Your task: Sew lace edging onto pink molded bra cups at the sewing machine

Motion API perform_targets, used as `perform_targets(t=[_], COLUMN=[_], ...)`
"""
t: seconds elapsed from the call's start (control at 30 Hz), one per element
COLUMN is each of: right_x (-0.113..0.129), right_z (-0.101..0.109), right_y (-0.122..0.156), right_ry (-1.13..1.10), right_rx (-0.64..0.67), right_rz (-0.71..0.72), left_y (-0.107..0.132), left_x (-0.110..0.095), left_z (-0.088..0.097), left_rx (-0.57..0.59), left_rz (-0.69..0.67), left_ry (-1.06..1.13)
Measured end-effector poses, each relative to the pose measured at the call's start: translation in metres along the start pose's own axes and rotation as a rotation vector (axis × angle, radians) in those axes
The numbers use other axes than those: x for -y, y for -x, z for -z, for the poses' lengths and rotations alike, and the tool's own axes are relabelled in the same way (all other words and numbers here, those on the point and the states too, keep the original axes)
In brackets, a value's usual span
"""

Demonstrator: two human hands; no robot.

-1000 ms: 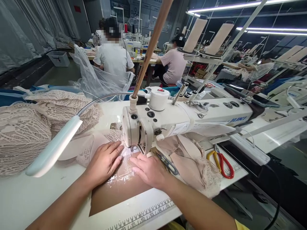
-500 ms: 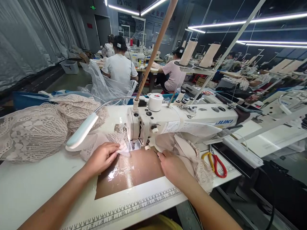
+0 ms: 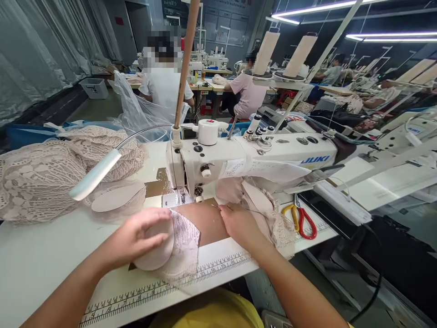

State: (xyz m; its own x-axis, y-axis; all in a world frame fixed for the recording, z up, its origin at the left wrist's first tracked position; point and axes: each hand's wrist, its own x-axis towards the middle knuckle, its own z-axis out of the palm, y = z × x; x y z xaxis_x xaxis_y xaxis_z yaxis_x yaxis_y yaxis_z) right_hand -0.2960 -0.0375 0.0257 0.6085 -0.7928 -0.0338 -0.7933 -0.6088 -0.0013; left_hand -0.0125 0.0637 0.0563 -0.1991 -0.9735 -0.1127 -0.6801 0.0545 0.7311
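My left hand (image 3: 145, 232) lies over a pale oval pad (image 3: 160, 255) joined to a lace piece (image 3: 186, 241), on the front of the sewing table. Its fingers are stretched out and the thumb is apart from them. My right hand (image 3: 241, 228) is closed in a pinch on a thin pointed metal tool (image 3: 215, 206), whose tip points left over the brown plate (image 3: 208, 223); its exact kind is hard to tell. The needle area of the white sewing machine (image 3: 208, 166) is just behind both hands. Beige lace fabric (image 3: 280, 230) lies against the right hand's far side.
Yellow-and-red-handled scissors (image 3: 305, 223) lie at the right. Left are a lamp (image 3: 97, 175), another pale pad (image 3: 119, 197) and a large lace heap (image 3: 41, 177). A printed ruler (image 3: 164, 287) follows the front edge. Co-workers sit farther back.
My left hand has moved from beside the needle toward me, its pinch loosened, and the lace piece with its pad now lies over the plate. The right hand keeps its pinch. The view has shifted.
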Motion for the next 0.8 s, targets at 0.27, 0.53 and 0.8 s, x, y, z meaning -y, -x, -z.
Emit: perform_targets(t=[0.27, 0.53, 0.8], right_x=[0.000, 0.026, 0.052], right_z=[0.010, 0.016, 0.022], right_y=[0.016, 0.005, -0.027], right_ry=[-0.349, -0.721, -0.841], right_rx=[-0.242, -0.055, 0.075], right_rz=[0.220, 0.161, 0.146], left_y=[-0.031, -0.025, -0.029], left_x=[0.028, 0.026, 0.025], left_z=[0.002, -0.011, -0.014], left_rx=[-0.014, 0.094, 0.120], left_rz=[0.281, 0.276, 0.237], left_ry=[0.319, 0.722, 0.699])
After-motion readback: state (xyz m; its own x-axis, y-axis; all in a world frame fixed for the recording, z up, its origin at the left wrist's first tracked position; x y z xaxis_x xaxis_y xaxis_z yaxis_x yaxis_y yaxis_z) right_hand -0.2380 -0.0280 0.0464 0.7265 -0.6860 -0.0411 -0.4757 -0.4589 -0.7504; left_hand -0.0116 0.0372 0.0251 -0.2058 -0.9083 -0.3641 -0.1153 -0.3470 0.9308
